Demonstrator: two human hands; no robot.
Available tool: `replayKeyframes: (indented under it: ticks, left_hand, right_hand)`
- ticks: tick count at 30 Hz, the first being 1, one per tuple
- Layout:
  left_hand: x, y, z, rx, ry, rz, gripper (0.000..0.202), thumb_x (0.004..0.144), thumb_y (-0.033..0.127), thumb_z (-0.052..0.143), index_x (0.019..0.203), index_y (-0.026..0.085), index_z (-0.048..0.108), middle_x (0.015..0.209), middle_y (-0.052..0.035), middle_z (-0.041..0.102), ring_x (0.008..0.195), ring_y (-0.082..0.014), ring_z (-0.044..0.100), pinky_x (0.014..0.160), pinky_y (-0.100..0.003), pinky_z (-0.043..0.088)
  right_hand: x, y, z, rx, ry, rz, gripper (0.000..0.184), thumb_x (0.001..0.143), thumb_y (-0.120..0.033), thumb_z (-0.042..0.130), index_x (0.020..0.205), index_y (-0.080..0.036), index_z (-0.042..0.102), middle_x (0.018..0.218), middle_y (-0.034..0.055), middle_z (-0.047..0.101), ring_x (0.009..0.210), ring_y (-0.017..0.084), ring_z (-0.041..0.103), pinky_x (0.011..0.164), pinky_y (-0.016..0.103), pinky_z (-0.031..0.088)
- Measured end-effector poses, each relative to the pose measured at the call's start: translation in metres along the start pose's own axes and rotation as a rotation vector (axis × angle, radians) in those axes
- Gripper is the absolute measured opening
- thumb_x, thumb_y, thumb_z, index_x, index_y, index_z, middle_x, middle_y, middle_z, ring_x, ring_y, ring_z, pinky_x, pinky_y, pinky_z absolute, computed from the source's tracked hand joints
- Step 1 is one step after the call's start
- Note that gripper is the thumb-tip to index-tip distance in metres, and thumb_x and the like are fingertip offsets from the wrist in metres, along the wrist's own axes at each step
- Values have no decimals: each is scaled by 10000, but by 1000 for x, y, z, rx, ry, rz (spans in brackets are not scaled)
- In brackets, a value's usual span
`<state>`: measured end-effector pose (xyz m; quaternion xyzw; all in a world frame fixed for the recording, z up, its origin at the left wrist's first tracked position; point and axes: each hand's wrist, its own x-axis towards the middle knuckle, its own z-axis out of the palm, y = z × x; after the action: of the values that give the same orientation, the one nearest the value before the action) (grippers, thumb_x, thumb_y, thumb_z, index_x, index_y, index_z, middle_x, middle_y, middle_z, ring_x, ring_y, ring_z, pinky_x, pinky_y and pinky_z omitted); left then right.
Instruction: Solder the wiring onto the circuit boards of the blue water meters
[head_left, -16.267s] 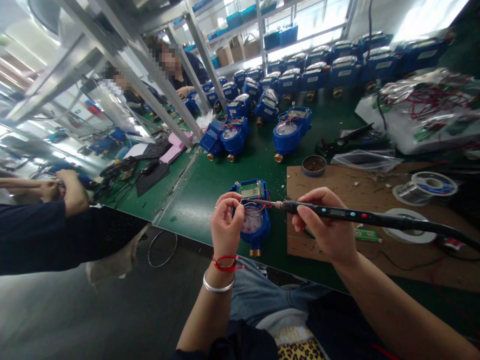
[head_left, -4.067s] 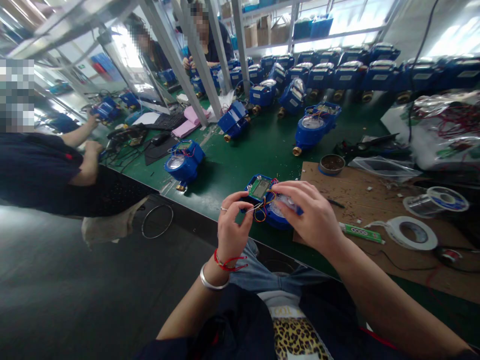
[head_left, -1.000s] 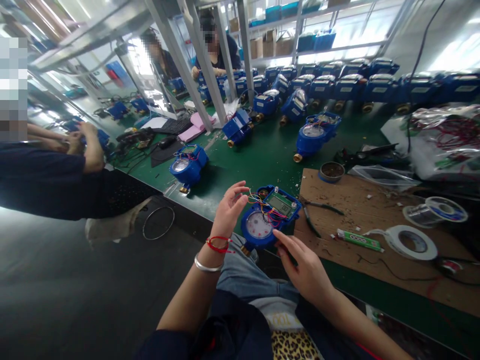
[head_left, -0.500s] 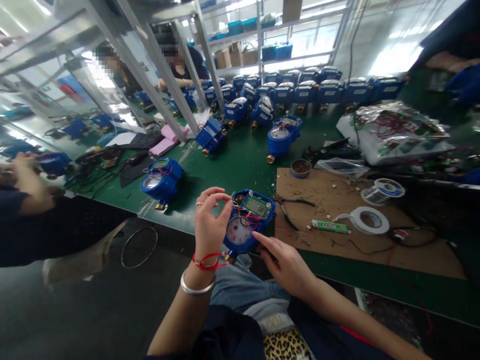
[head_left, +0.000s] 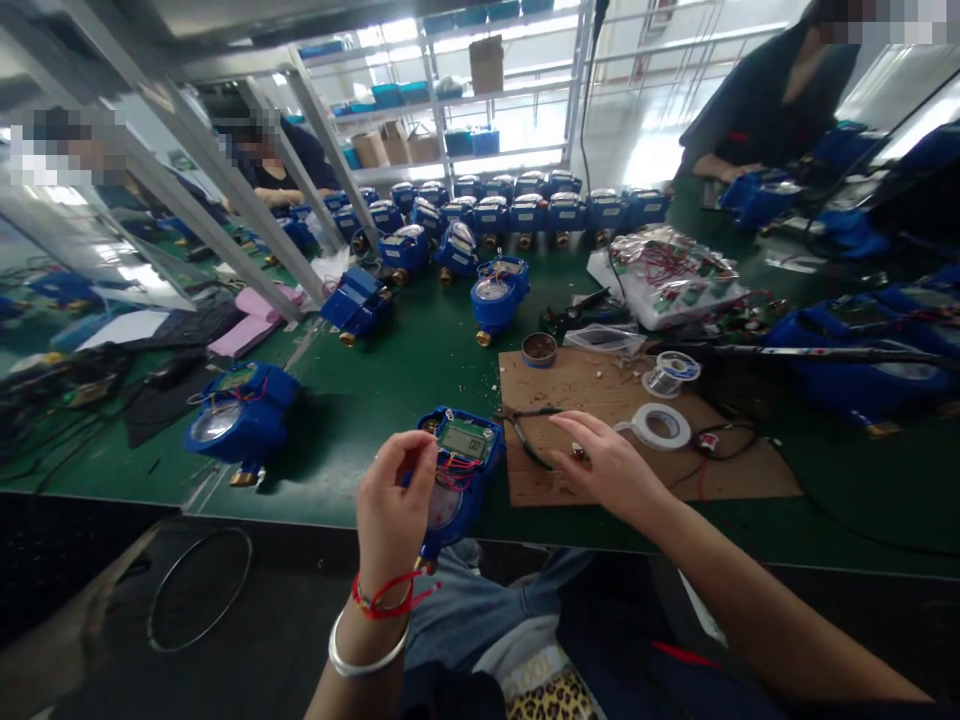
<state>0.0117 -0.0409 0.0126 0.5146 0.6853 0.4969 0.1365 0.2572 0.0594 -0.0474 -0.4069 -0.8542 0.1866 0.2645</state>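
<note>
An opened blue water meter (head_left: 481,478) with a small display board (head_left: 463,441) and red and yellow wires (head_left: 459,468) rests at the table's front edge. My left hand (head_left: 396,495) is over its left side, thumb and forefinger pinched on what looks like a thin wire from the meter. Over the cardboard sheet (head_left: 540,490), my right hand (head_left: 611,468) reaches with thumb and fingers apart. Between them shows a small metallic end (head_left: 578,452), apparently of the green battery, otherwise hidden under the hand. Pliers (head_left: 534,455) lie left of that hand.
Adhesive tape (head_left: 661,427), a solder wire spool (head_left: 671,374) and a small round tin (head_left: 539,349) are on the right. More blue meters (head_left: 241,412) stand left and behind. Bagged circuit boards (head_left: 671,275) lie farther back. Co-workers (head_left: 776,95) sit across the table.
My right hand has left the meter and moved right onto the cardboard, covering the green battery. My left hand stays pinched at the meter. The view has turned to the right.
</note>
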Motion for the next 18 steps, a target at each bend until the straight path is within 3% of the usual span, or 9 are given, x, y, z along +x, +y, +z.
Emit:
replayKeyframes:
  ticks: [3,5,11,15,18]
  left_hand:
    - [0,-1,0,-39,0,-26,133,897,323,589,922,204,642,850,-7,647,739,-134,596,711,-243,470]
    - [0,-1,0,-62,8,-44,125,892,311,589,906,200,645,836,-9,647,737,-137,594,705,-243,468]
    - [0,-2,0,-190,-10,-138,129,888,308,583,906,195,644,806,-7,638,718,-135,574,669,-231,451]
    - [1,-2,0,-262,-27,-149,126,883,306,586,889,190,634,791,-2,617,683,-124,548,636,-220,434]
    - [0,-2,0,-288,-28,-152,126,881,307,590,879,187,628,799,-4,613,683,-123,544,629,-219,429]
  right_hand:
    - [15,14,16,-171,-80,-36,687,808,-429,637,1390,-106,464,1461,182,433,1381,312,364,1136,524,299]
    - [23,17,28,-227,-138,-36,759,775,-450,655,1411,-97,438,1474,199,410,1398,329,332,1146,550,254]
    - [44,18,37,-279,-237,-74,650,784,-311,583,1365,-40,480,1340,226,533,1274,339,473,1053,475,395]
    - [58,15,22,-229,-105,-15,601,758,-253,534,1314,-27,511,1249,223,577,1179,340,541,1008,466,432]
    - [61,-5,0,-52,-35,-37,454,757,-199,481,1195,-122,570,1130,138,616,1041,272,606,928,409,485]
